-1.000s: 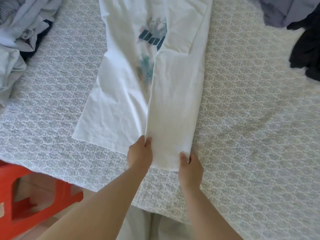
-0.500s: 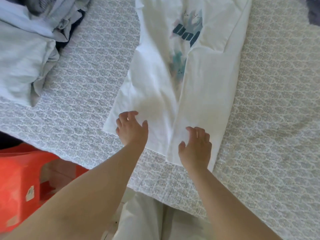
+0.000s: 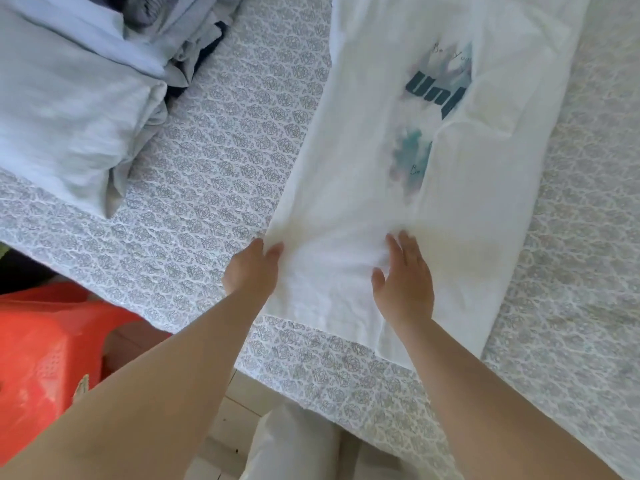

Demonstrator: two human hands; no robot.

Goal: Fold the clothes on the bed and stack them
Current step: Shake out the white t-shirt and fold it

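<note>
A white T-shirt (image 3: 349,174) with a teal print lies flat on the patterned bed sheet (image 3: 207,174), its right side folded over the middle. My left hand (image 3: 252,268) is at the shirt's lower left edge, thumb on top of the cloth and fingers hidden under it, pinching the edge. My right hand (image 3: 405,278) rests flat on the lower middle of the shirt, fingers straight and spread. The shirt's bottom hem lies near the bed's front edge.
A heap of pale blue and grey clothes (image 3: 69,98) lies at the upper left of the bed. A red plastic stool (image 3: 45,358) stands on the floor at the lower left, beside the bed edge.
Both hands let go of the folded right panel's hem and moved left. My left hand now takes the shirt's left edge; my right hand has settled flat on the shirt.
</note>
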